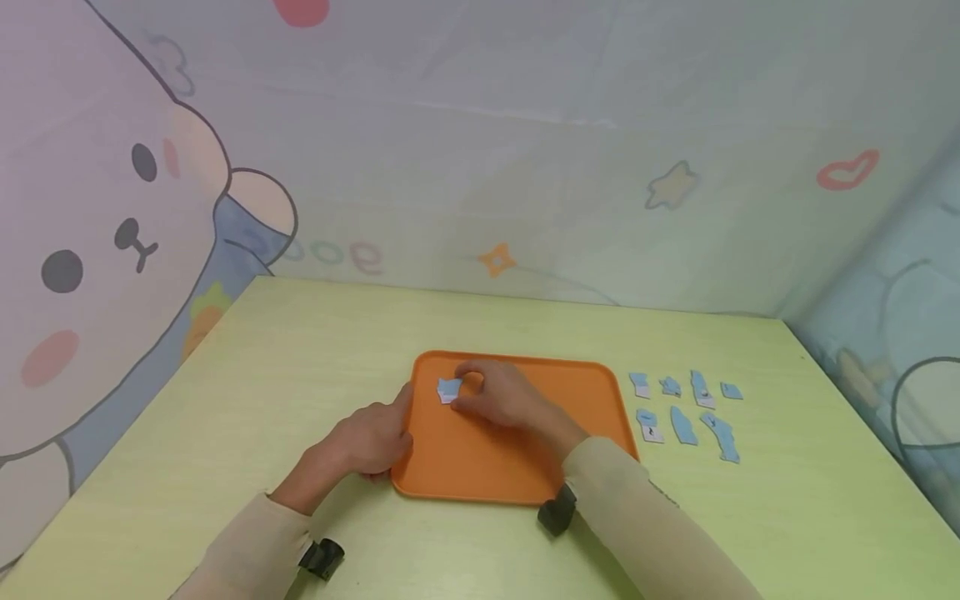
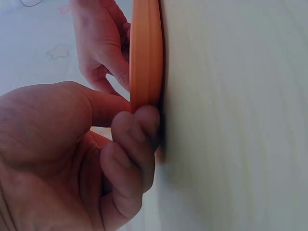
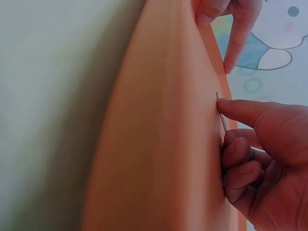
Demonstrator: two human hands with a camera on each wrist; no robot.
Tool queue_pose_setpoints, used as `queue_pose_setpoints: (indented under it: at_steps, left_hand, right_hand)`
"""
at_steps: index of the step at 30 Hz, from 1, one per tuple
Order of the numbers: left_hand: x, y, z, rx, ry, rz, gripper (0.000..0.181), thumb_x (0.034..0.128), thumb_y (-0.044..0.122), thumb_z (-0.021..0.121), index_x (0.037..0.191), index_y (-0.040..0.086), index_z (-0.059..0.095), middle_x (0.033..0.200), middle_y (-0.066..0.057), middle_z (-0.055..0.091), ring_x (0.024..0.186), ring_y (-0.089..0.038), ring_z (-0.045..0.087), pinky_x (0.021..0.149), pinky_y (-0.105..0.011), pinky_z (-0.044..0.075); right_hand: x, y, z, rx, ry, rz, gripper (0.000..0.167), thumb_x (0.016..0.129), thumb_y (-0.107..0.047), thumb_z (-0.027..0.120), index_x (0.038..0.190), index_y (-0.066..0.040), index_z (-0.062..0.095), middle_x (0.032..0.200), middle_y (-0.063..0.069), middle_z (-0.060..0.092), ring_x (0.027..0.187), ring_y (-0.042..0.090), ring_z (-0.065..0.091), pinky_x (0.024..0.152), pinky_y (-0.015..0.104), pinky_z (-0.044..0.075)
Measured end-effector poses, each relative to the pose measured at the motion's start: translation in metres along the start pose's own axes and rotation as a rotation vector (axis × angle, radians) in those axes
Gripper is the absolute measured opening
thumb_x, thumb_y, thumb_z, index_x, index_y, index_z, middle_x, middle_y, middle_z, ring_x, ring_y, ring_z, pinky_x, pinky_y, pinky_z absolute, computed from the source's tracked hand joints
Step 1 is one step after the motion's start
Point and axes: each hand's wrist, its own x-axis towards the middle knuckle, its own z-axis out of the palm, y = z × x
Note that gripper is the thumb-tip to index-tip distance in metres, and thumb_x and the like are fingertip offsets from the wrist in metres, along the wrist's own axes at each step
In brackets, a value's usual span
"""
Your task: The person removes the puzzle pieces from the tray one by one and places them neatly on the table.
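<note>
An orange tray (image 1: 517, 487) lies on the table, and my left hand (image 1: 373, 437) holds its left edge. In the left wrist view, the thumb of that hand (image 2: 57, 149) is at the rim and the curled fingers are against the outer side. A light blue and white puzzle piece (image 1: 448, 390) is at the tray's upper left. My right hand (image 1: 501, 396) pinches this piece by its right side, between thumb and forefinger. Seen edge-on in the right wrist view, the piece (image 3: 222, 115) is thin and slightly tilted off the tray floor, with the right hand (image 3: 284, 159) around it.
Right of the tray, several loose blue and white pieces lie in two rows on the pale yellow table (image 1: 810, 500), among them a long curved piece (image 1: 723, 435) and a small one (image 1: 731, 391). A printed cloth (image 1: 525, 150) hangs behind the table.
</note>
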Motion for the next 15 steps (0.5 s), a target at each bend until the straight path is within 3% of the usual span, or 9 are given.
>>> queue_pose_setpoints:
  at_steps: [5, 15]
  left_hand:
    - [-0.0004, 0.0016, -0.0008, 0.004, -0.002, -0.006, 0.073, 0.1020, 0.010, 0.049, 0.166, 0.001, 0.015, 0.056, -0.005, 0.059, 0.044, -0.016, 0.051, 0.045, -0.026, 0.037]
    - [-0.0001, 0.0006, 0.0001, 0.003, 0.003, -0.001, 0.071, 0.1022, 0.010, 0.048, 0.166, 0.002, 0.017, 0.056, -0.005, 0.059, 0.044, -0.016, 0.051, 0.045, -0.027, 0.037]
  right_hand:
    - [0.0012, -0.0007, -0.0005, -0.010, -0.001, 0.009, 0.043, 0.095, -0.032, 0.078, 0.134, -0.014, 0.070, 0.137, 0.007, 0.070, 0.122, 0.027, 0.064, 0.110, 0.044, 0.050]
    - [0.0028, -0.0009, 0.0017, -0.003, 0.006, 0.006, 0.035, 0.095, -0.028, 0.077, 0.127, -0.014, 0.073, 0.130, 0.006, 0.073, 0.114, 0.025, 0.065, 0.106, 0.043, 0.051]
